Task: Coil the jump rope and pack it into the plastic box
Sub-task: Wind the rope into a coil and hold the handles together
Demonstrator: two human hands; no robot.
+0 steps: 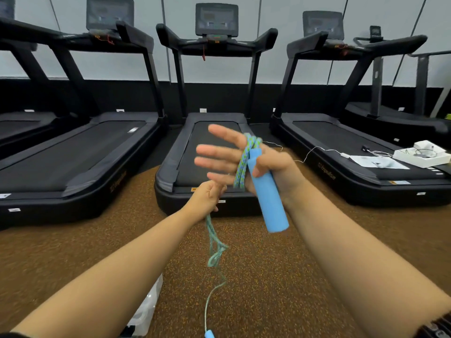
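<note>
Stood before a row of black treadmills (188, 152) on a brown speckled rubber floor (280, 276). Held the right hand (231, 158) raised in front of the middle machine, with the four fingers (217, 151) straight, spread and pointing left. Clamped the thumb over a sky-blue cylindrical foam handle (268, 201), pinning it across the palm with its free end slanting down to the right.

Carried several turns of the blue-and-green braided jump rope (241, 167) wound round that palm, lying just beside the foam handle and touching it. Gripped the running length of the jump rope in the left hand (206, 197), just below the right hand's little finger, with the fingers curled tight round it. Let the remainder hang from that fist in a loose, blurred tangle down to a second handle (209, 334) of the same blue, cut off by the bottom edge of the view. Could not tell whether the second handle touched the floor.

Had the clear plastic box (146, 311) on the floor at lower left, largely hidden behind the left forearm and well apart from the coils.

Saw an open white carton (422, 157), a printed paper sheet (378, 162) and a thin white cable (317, 148) on the right-hand treadmill.
</note>
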